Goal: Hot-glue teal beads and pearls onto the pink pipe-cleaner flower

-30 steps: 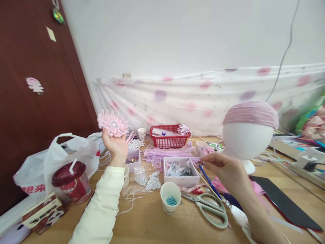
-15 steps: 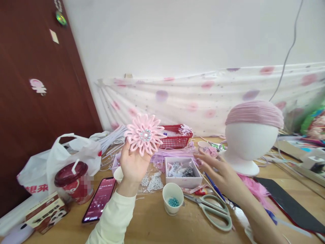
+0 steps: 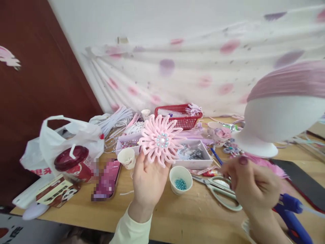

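Observation:
My left hand [image 3: 151, 179] holds up a pink fuzzy looped-petal flower [image 3: 161, 140] with blue and white pearl beads at its centre; the fingers are behind it. To the right, my right hand [image 3: 256, 186] is closed, thumb pressed towards curled fingers, and whatever it may grip cannot be made out. Partly behind it lie pale-handled scissors [image 3: 223, 196]. A blue glue gun [image 3: 296, 217] is beside that wrist. Between the hands stands a paper cup [image 3: 180, 171] with turquoise beads [image 3: 180, 184]. Left of the flower is another paper cup [image 3: 126, 158].
Behind the flower are a red basket [image 3: 189, 123] and a white box [image 3: 200, 166] of small parts. A white foam head [image 3: 281, 118] with a pink band stands at right. A phone [image 3: 109, 179], a lidded drink cup [image 3: 72, 162] and a plastic bag [image 3: 68, 130] are at left.
The view has shifted down and closer to the table. My right hand has gone from spread fingers to closed and sits lower right. The flower stays in my left hand.

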Demonstrator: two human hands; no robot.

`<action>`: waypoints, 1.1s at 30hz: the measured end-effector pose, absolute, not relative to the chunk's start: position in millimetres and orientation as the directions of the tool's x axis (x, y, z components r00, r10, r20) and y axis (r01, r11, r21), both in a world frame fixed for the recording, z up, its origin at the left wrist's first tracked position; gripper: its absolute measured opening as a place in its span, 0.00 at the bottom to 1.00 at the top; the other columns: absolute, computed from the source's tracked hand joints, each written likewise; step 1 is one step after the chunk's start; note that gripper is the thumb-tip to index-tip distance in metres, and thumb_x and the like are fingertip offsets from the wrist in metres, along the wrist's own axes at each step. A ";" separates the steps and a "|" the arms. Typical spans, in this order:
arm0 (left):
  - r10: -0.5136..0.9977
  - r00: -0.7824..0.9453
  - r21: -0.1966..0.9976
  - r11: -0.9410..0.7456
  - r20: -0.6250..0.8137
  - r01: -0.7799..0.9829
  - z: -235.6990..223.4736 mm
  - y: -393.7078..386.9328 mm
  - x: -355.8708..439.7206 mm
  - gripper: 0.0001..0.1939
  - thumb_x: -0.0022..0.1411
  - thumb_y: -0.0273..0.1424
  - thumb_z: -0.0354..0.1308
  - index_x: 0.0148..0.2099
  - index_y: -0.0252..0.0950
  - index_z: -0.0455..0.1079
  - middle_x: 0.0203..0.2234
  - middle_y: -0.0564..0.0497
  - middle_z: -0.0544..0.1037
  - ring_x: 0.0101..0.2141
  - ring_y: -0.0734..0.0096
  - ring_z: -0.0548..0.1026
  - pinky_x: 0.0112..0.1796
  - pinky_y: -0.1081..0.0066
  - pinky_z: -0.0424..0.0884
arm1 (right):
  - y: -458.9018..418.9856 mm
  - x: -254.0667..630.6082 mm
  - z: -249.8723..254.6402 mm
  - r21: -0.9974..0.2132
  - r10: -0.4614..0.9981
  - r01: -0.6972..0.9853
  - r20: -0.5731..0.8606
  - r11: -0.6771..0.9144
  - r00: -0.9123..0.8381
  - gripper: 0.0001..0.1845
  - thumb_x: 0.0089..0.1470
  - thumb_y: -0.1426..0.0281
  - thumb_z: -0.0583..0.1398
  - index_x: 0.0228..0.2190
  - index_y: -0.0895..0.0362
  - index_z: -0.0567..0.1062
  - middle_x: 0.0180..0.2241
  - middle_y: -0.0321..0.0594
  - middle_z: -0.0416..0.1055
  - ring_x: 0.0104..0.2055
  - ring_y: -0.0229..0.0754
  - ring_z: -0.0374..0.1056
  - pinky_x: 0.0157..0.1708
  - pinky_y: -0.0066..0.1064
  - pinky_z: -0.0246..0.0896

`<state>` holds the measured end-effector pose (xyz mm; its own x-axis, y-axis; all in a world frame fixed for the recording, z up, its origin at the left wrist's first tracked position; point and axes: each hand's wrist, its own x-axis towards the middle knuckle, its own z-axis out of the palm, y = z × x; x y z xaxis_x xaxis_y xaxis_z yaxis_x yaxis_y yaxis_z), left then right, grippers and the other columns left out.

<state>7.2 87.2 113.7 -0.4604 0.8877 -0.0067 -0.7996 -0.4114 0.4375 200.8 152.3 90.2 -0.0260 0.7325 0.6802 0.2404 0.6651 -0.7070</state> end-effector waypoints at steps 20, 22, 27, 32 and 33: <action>0.857 -0.514 0.706 -0.340 -0.039 -0.621 67.6 73.8 30.2 0.26 0.44 0.50 0.80 0.44 0.52 0.78 0.48 0.53 0.83 0.49 0.60 0.82 0.45 0.67 0.80 | 127.1 150.9 90.8 -0.151 0.352 0.454 0.846 0.878 -0.400 0.08 0.65 0.77 0.64 0.42 0.53 0.76 0.26 0.32 0.73 0.33 0.43 0.60 0.38 0.41 0.48; 0.849 -0.528 0.742 -0.344 -0.016 -0.575 63.3 72.0 27.7 0.25 0.45 0.49 0.80 0.44 0.51 0.78 0.48 0.52 0.81 0.49 0.56 0.80 0.50 0.62 0.79 | 127.5 149.8 88.2 -0.166 0.364 0.448 0.840 0.879 -0.402 0.08 0.66 0.77 0.63 0.42 0.53 0.76 0.28 0.32 0.74 0.33 0.43 0.60 0.38 0.41 0.48; 0.839 -0.543 0.763 -0.327 -0.037 -0.557 58.9 71.3 28.3 0.28 0.43 0.50 0.80 0.44 0.49 0.77 0.47 0.50 0.79 0.50 0.54 0.78 0.51 0.59 0.77 | 129.0 149.0 84.9 -0.180 0.369 0.422 0.826 0.889 -0.426 0.05 0.68 0.76 0.61 0.42 0.54 0.76 0.30 0.34 0.75 0.35 0.43 0.61 0.39 0.41 0.51; 0.795 -0.584 0.734 -0.297 -0.164 -0.611 68.7 75.8 35.9 0.33 0.35 0.50 0.82 0.43 0.49 0.76 0.49 0.49 0.81 0.49 0.53 0.80 0.45 0.61 0.80 | 128.2 148.7 85.1 -0.198 0.383 0.413 0.815 0.889 -0.435 0.04 0.67 0.76 0.62 0.41 0.56 0.77 0.30 0.35 0.75 0.34 0.43 0.61 0.38 0.42 0.52; 0.791 -0.586 0.726 -0.300 -0.174 -0.619 70.3 76.7 36.3 0.34 0.33 0.49 0.83 0.42 0.49 0.76 0.48 0.50 0.81 0.48 0.55 0.80 0.45 0.63 0.80 | 128.4 148.8 85.2 -0.210 0.391 0.410 0.814 0.888 -0.430 0.05 0.67 0.76 0.62 0.41 0.56 0.77 0.30 0.35 0.75 0.34 0.42 0.61 0.38 0.42 0.53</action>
